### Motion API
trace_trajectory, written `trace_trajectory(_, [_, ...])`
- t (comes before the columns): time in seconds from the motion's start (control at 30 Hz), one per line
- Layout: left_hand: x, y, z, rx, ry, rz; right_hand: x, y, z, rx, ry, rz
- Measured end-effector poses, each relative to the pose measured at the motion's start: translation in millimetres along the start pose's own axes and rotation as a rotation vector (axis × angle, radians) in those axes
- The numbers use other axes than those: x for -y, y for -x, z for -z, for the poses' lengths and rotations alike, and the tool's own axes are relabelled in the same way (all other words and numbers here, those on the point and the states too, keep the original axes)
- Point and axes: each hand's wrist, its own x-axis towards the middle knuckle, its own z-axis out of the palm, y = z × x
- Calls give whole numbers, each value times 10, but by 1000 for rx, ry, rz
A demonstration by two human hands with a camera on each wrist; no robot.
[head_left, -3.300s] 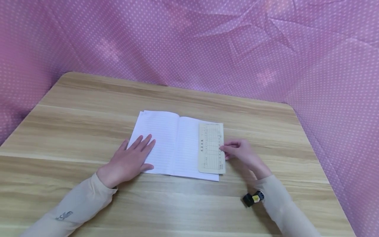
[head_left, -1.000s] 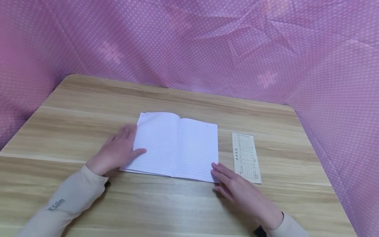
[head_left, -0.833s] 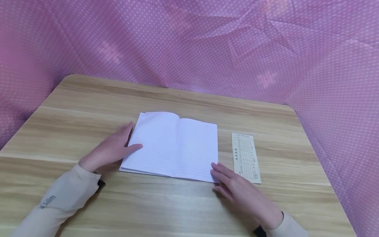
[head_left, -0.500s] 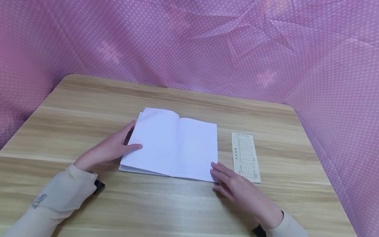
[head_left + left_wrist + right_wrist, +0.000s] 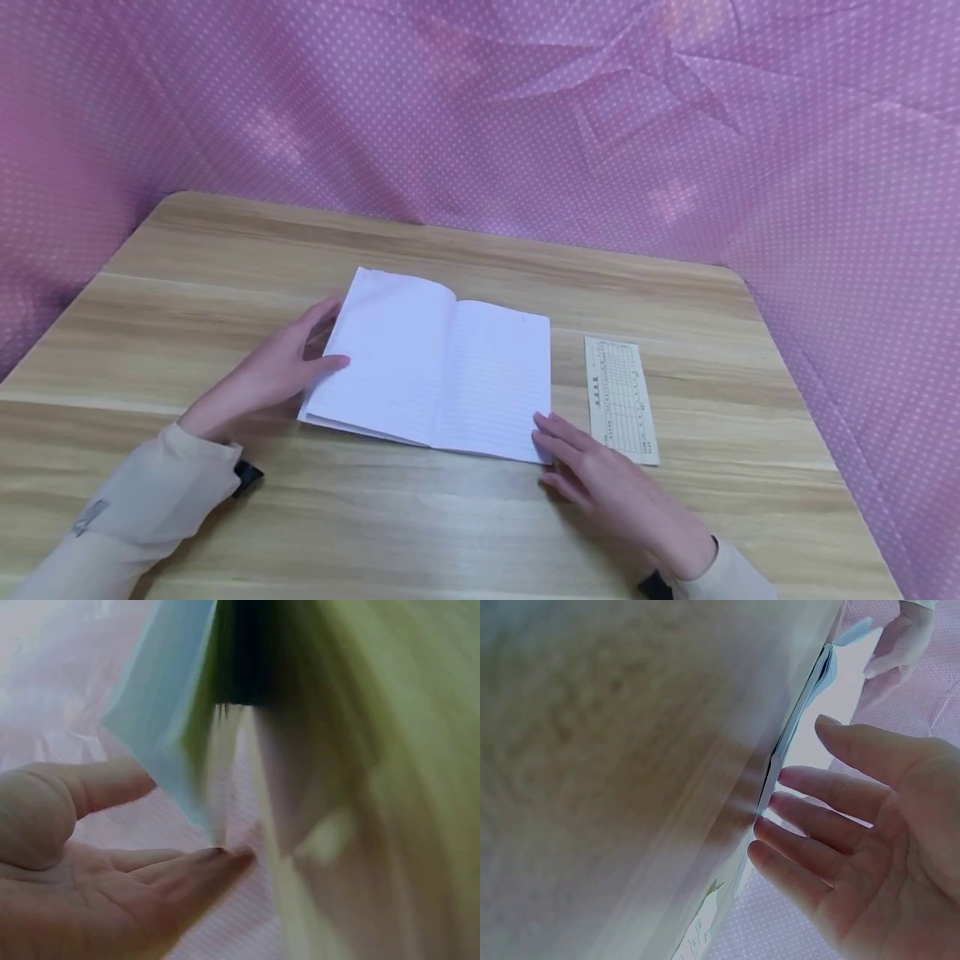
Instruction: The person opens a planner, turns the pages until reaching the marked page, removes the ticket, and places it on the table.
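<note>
An open lined notebook [image 5: 495, 375] lies in the middle of the table, its left side lifted a little off the wood. My left hand [image 5: 281, 362] holds that left edge, thumb on top of the page and fingers at the edge and beneath. In the left wrist view, the raised notebook leaves [image 5: 161, 720] sit between thumb and fingers. Fairly straight fingers of my right hand [image 5: 600, 475] touch the notebook's lower right corner; the right wrist view shows their tips [image 5: 769, 825] along its edge. A pale printed card [image 5: 621, 400] with a table of lines lies right of the notebook.
The wood-grain table [image 5: 465, 525] has rounded far corners. Pink dotted cloth [image 5: 480, 117] hangs behind it and along both sides. A small black device [image 5: 247, 477] sits at the left cuff, another [image 5: 656, 586] at the right cuff.
Earlier my right hand pinched the card over the right page; now the card lies on the table. My left hand went from flat on the page to its edge, and the left leaves have risen.
</note>
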Motion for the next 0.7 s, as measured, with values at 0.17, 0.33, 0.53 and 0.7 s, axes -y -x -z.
trace_trajectory(0.17, [-248,12,10,-64,103,-99,5,6,2,14,-4,-16])
trace_trajectory(0.33, [-553,-39,-44,-47,225,-120,6,8,10,6,-8,-6])
trace_trajectory(0.53, [-810,-205,-248,9,321,-155,36,-144,111,-38,-63,5])
trace_trajectory(0.7, [-990,-325,-489,34,282,-199,48,-533,273,-105,-392,-53])
